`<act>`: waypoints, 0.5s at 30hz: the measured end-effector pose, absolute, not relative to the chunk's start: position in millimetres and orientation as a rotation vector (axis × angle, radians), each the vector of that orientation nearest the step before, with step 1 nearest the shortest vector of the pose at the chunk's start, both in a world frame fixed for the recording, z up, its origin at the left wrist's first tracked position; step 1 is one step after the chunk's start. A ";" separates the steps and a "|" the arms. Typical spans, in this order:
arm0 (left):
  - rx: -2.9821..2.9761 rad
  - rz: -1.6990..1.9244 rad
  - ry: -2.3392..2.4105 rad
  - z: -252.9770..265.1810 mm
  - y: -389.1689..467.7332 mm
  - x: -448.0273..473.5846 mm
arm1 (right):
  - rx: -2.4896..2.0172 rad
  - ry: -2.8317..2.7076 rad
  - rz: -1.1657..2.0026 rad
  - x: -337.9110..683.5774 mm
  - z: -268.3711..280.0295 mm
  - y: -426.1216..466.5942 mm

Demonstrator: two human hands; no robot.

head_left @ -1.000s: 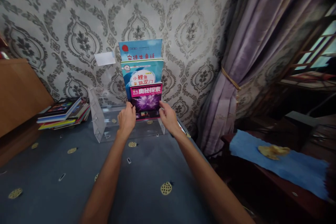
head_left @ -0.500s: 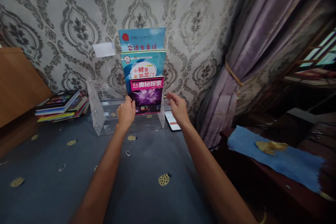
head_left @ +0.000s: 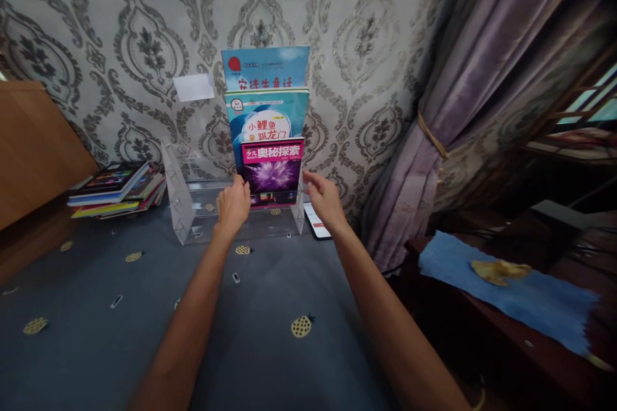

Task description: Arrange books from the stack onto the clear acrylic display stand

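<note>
A magazine-like book (head_left: 272,173) with a pink band and a purple burst on its cover stands upright in a clear acrylic book stand (head_left: 178,205). My left hand (head_left: 234,203) is closed on its lower left edge, thumb toward the cover. By its right edge, my right hand (head_left: 325,200) has curled fingers with a gap at the thumb; fingertips are close to the stand's side panel, and contact is unclear. Behind stand a teal book (head_left: 267,112) and, taller, a light blue book (head_left: 267,67). A phone (head_left: 315,221) with a lit screen lies partly under my right hand.
A pile of books (head_left: 116,189) lies left of the stand, near a wooden cabinet (head_left: 41,148). Patterned wallpaper backs the table (head_left: 265,327); a white card (head_left: 193,87) shows against it. To the right hang a purple curtain (head_left: 409,192) and a blue cloth (head_left: 448,260) holding peel-like scraps.
The view has shifted slightly. My right hand is a little closer to the book's right edge. My left hand keeps its hold on the left edge.
</note>
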State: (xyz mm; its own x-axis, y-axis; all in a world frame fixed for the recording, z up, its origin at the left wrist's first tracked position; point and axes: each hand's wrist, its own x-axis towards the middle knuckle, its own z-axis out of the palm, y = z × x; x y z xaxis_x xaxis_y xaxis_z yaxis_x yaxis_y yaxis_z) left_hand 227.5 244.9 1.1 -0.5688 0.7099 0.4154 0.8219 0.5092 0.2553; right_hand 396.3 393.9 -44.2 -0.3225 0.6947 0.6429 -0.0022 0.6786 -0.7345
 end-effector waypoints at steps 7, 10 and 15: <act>-1.330 -0.665 -2.487 3.1 243.4 224.9 | -0.549 -1.769 0.785 396.9 -45.6 395.9; -1.333 -0.695 -2.485 3.4 243.1 222.7 | -0.546 -1.768 0.806 396.9 -46.0 396.9; -1.345 -0.716 -2.470 1.9 243.4 221.3 | -0.524 -1.783 0.824 396.9 -44.0 393.6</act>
